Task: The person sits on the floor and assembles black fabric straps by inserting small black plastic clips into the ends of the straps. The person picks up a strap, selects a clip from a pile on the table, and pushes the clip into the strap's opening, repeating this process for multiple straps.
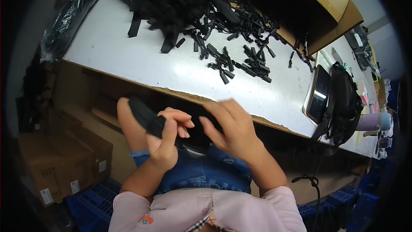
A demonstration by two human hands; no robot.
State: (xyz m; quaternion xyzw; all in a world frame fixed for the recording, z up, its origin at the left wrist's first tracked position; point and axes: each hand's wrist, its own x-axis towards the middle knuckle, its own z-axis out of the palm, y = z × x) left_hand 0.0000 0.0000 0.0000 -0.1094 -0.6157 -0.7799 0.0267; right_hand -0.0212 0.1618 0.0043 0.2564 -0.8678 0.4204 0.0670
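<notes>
1 black strap (pixel 145 115) was clamped in the left hand's (pixel 165 142) fingers, probably best kept flat; the right hand (pixel 234 129) was held fingers apart.

Matt cloth strap (pixel 146 116), smooth glossy tabletop (pixel 124 58)

The strap (pixel 145 115) was black, the worktop (pixel 128 56) white with a brown front edge (pixel 184 95), the shirt (pixel 171 206) pink with checked trim (pixel 201 222).

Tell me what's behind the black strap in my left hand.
Part of a bare leg shows beside the black strap, with shadowed space under the table beyond. Whatever lies directly behind the strap and your left hand is covered.
</notes>
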